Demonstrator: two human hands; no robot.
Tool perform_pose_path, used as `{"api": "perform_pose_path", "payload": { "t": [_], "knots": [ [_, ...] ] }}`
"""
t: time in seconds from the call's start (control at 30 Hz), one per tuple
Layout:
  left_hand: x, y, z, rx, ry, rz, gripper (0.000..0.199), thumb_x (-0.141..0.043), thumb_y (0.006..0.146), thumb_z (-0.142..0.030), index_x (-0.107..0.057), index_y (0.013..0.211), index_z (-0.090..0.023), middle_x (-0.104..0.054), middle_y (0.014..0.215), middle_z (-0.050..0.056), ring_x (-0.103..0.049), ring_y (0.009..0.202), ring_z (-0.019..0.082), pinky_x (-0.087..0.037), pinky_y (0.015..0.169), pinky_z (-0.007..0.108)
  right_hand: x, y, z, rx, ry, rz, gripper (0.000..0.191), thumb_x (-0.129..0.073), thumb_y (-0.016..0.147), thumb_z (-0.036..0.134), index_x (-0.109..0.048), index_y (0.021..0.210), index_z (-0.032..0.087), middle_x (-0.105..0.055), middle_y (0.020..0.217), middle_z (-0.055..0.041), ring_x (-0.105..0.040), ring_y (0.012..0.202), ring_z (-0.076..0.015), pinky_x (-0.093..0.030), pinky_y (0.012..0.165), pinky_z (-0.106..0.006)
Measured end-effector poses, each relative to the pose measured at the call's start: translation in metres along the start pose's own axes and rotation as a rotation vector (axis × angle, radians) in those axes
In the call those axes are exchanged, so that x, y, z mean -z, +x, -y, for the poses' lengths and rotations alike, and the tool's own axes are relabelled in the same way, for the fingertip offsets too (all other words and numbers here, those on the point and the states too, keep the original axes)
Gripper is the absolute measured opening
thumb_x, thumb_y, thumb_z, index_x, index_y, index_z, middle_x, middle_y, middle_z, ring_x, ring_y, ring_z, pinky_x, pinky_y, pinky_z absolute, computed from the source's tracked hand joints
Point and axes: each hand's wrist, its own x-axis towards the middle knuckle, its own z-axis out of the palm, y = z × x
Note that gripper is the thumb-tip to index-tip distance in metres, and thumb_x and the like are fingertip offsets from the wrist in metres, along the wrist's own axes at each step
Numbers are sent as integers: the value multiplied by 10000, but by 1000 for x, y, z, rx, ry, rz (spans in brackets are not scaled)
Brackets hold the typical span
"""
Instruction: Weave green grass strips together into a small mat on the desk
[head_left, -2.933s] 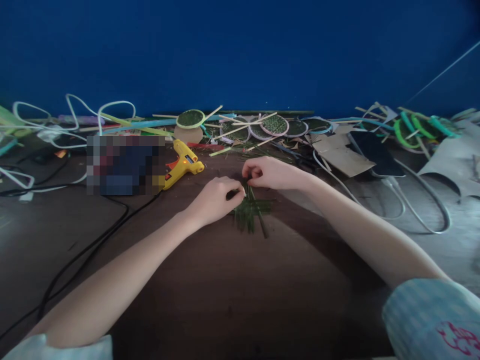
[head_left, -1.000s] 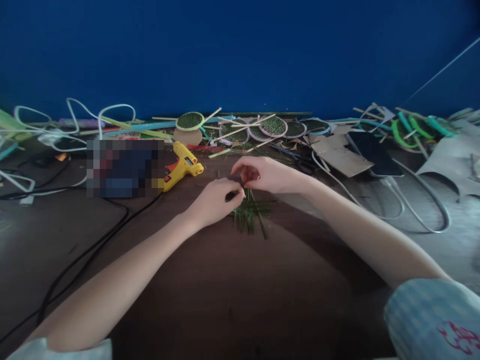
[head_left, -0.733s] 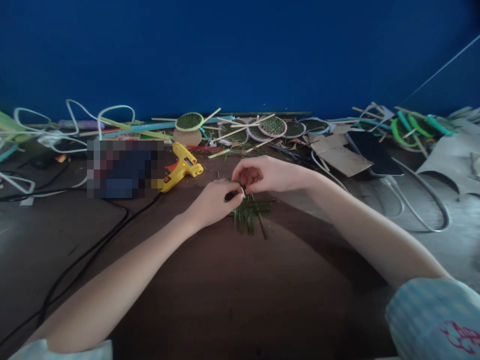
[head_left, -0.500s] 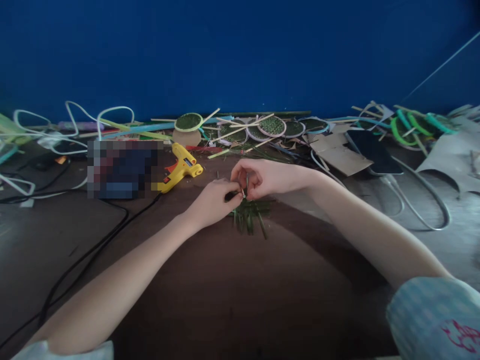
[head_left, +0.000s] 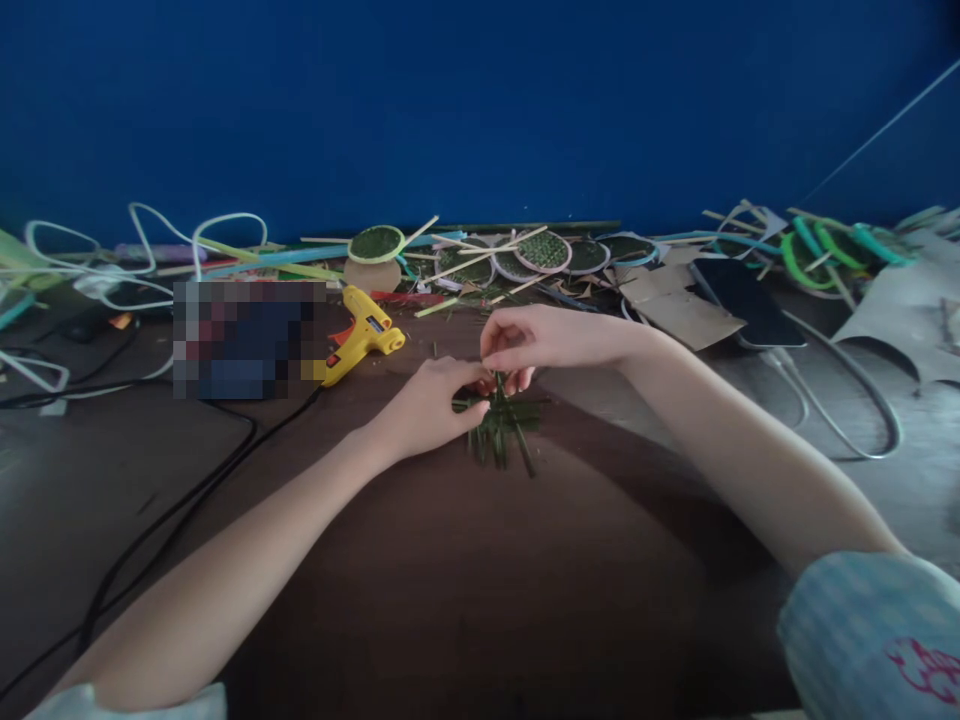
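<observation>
A small lattice of dark green leaf strips (head_left: 499, 440) lies on the brown table, with loose ends sticking out towards me. My left hand (head_left: 431, 400) rests at its left edge, the thumb spread away from the fingers and lying on the strips. Just above the far side of the lattice is my right hand (head_left: 525, 340), its thumb and index finger pinched on a green strip that runs down into the weave. The fingertips of both hands nearly meet there, hiding the far part of the lattice.
Left of my hands lies a yellow glue gun (head_left: 362, 335) with a black cord (head_left: 180, 490). Along the blue wall are several round woven green discs (head_left: 542, 250), thin sticks and cardboard pieces (head_left: 679, 300). A phone (head_left: 746, 305) with a cable sits to the right.
My left thumb has moved away from its fingers, opening its pinch. My right hand has shifted slightly right, its fingers now closed on a strip over the lattice.
</observation>
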Motion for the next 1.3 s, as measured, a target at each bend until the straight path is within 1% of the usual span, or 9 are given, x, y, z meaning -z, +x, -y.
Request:
{"api": "perform_pose_path", "payload": {
  "t": [0.07,0.13,0.3,0.53,0.73,0.93,1.1,1.2,1.3],
  "knots": [
    [-1,0,0,6,3,-3,138,-522,769,-220,-583,892,-201,-638,874,6,-557,822,172,-397,792,332,1,0,0,-46,-12,-23,190,-534,803,328,-493,894,167,-636,866,-75,-614,635,-118,-480,537,-238],
    [-1,1,0,5,7,-8,130,-520,766,-213,-580,881,-199,-639,874,4,-556,826,171,-395,798,329,2,1,-2,-72,-47,-20,148,-543,793,279,-498,869,160,-639,816,-70,-604,589,-111,-467,495,-228],
    [-1,1,-1,10,17,9,131,-505,776,-208,-578,884,-202,-635,877,1,-554,828,169,-388,796,329,0,4,-9,-128,-186,8,81,-556,719,154,-512,787,163,-600,598,0,-525,453,-80,-417,431,-212],
    [1,0,-4,56,-5,17,131,-514,758,-197,-530,887,-198,-614,878,6,-544,853,174,-381,815,341,-4,7,-13,-179,-319,9,60,-559,689,181,-499,688,176,-523,486,41,-504,423,-80,-363,422,-202],
    [1,-1,-5,85,10,-10,112,-547,746,-195,-514,854,-197,-592,837,2,-539,829,169,-389,799,332,-5,8,-16,-152,-352,-16,99,-591,656,199,-495,654,180,-541,514,41,-514,441,-82,-367,458,-213],
    [-2,-1,-5,-32,87,-11,70,-536,787,-199,-533,855,-184,-598,831,5,-535,814,163,-374,800,317,-4,8,-13,-142,-385,-22,73,-574,644,174,-503,655,180,-519,476,46,-509,449,-89,-359,469,-221],
    [-4,0,-3,-47,80,-5,106,-546,791,-202,-547,895,-183,-622,857,9,-553,839,164,-376,800,304,-4,7,-11,-145,-392,-5,52,-559,644,165,-519,675,178,-521,491,42,-510,466,-91,-356,475,-221],
    [-4,0,-1,-67,87,5,100,-550,795,-204,-552,892,-184,-632,880,10,-566,851,164,-367,812,306,-4,7,-12,-140,-378,9,69,-563,658,187,-519,710,177,-540,544,31,-511,485,-93,-361,487,-226],
    [-3,0,0,-99,81,15,107,-572,793,-225,-559,890,-181,-638,906,11,-573,883,168,-362,808,304,-1,5,-11,-133,-397,28,183,-606,653,236,-520,805,179,-578,674,4,-529,568,-109,-360,511,-231]
  ]
}}
